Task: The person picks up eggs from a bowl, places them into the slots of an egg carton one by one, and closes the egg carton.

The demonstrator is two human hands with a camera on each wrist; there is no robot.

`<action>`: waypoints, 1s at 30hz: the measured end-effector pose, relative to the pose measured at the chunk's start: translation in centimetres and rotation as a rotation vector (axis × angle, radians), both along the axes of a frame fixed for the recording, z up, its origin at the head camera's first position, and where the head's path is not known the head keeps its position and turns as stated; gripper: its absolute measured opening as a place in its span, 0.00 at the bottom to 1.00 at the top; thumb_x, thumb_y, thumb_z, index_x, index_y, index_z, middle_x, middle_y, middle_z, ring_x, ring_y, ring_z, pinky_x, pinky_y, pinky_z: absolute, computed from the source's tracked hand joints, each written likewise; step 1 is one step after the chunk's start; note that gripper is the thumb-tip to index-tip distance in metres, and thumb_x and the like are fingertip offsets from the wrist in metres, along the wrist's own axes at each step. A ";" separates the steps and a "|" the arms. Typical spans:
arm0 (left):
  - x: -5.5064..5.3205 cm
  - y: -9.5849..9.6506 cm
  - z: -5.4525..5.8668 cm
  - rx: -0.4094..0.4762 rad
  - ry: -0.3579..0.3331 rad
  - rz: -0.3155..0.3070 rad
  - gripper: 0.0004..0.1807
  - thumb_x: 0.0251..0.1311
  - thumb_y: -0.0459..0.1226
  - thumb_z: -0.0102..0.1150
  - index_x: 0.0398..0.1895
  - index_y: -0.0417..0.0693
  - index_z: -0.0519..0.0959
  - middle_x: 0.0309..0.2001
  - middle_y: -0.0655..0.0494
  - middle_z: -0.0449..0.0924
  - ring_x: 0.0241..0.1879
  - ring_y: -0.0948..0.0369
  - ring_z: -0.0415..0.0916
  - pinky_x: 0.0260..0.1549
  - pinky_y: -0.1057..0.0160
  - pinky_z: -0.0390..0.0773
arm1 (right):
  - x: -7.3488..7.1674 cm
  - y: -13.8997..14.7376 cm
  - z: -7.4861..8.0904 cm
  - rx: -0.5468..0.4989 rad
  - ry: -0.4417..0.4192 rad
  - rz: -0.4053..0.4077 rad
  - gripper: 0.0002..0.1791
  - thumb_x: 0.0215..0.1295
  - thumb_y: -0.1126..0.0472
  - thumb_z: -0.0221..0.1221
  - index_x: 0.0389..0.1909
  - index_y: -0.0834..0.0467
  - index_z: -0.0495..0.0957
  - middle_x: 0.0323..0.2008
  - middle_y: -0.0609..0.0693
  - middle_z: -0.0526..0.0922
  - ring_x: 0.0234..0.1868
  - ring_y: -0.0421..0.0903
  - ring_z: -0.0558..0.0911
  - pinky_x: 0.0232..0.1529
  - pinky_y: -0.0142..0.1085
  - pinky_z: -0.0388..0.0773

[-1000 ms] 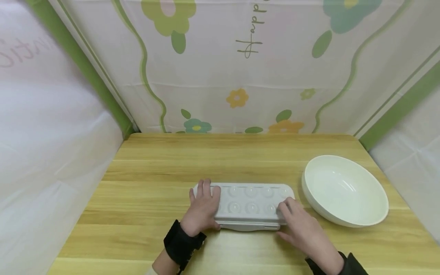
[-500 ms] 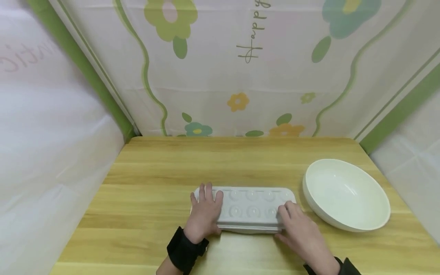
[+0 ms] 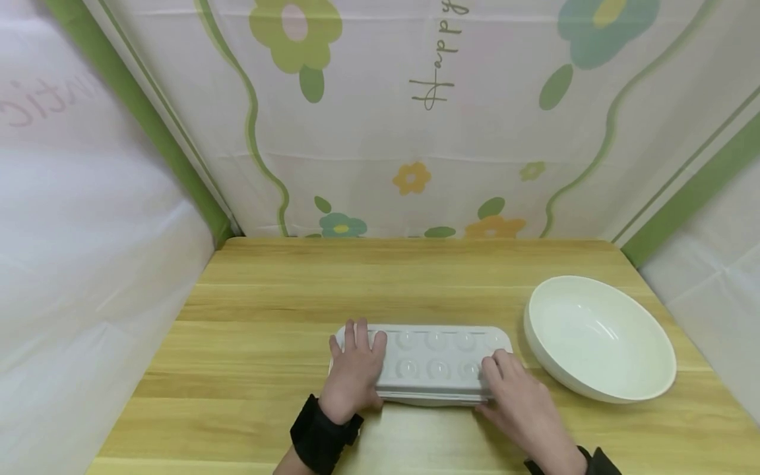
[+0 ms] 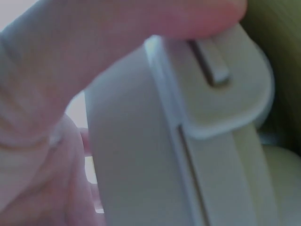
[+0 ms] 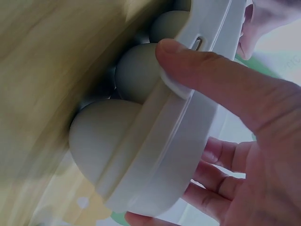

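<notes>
A white lidded egg box (image 3: 423, 381) lies lengthwise on the table, with two rows of round bumps on its lid. My left hand (image 3: 354, 377) grips its left end, fingers spread over the top and thumb down at the front edge. In the left wrist view that thumb presses on a slotted front flap (image 4: 221, 110). At the right end, my right hand (image 3: 521, 399) holds the box with bent fingers on the lid. Its thumb lies on the flap's right end in the right wrist view, where rounded cups (image 5: 103, 136) bulge from the underside. The box's inside is hidden.
A large white bowl (image 3: 600, 343) stands to the right of the box, close to my right hand. The wooden table (image 3: 261, 290) meets a flower-printed cloth wall (image 3: 356, 145) at the back. White cloth walls with green edging flank both sides.
The front flap, with its slot showing a second ago, has been pressed down and in against the box's edge. Both hands stay at the ends, and the head view has shifted slightly.
</notes>
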State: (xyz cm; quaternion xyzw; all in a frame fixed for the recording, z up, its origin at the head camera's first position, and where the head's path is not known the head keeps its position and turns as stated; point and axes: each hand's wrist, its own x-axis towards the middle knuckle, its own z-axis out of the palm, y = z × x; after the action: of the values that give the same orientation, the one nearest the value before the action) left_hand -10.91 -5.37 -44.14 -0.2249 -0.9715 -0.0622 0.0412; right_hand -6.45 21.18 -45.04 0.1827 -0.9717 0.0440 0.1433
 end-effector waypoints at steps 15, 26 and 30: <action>0.0 0.2 -0.1 -0.019 0.032 0.007 0.48 0.14 0.48 0.79 0.42 0.41 0.60 0.57 0.29 0.60 0.58 0.31 0.58 0.43 0.27 0.66 | 0.0 0.0 0.1 0.002 0.013 -0.012 0.33 0.27 0.49 0.74 0.32 0.57 0.67 0.32 0.49 0.66 0.33 0.46 0.68 0.18 0.32 0.71; 0.0 0.1 0.2 -0.018 0.027 -0.008 0.47 0.15 0.47 0.79 0.41 0.40 0.60 0.55 0.29 0.61 0.57 0.31 0.59 0.42 0.27 0.67 | 0.3 -0.5 0.1 -0.035 0.021 -0.051 0.33 0.26 0.52 0.75 0.33 0.58 0.67 0.33 0.50 0.67 0.33 0.47 0.69 0.16 0.32 0.70; -0.1 0.0 0.2 -0.020 0.028 -0.010 0.47 0.15 0.48 0.79 0.41 0.40 0.59 0.56 0.28 0.61 0.57 0.31 0.58 0.42 0.27 0.67 | 0.3 -1.0 -0.1 -0.046 0.056 -0.081 0.32 0.25 0.55 0.75 0.32 0.59 0.68 0.32 0.51 0.68 0.32 0.49 0.69 0.15 0.34 0.70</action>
State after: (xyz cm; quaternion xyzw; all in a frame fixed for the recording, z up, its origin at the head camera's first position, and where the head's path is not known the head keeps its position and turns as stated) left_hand -11.01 -5.32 -43.96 -0.2308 -0.9703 -0.0498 0.0520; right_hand -6.14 20.17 -45.19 0.1408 -0.9726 0.0552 0.1764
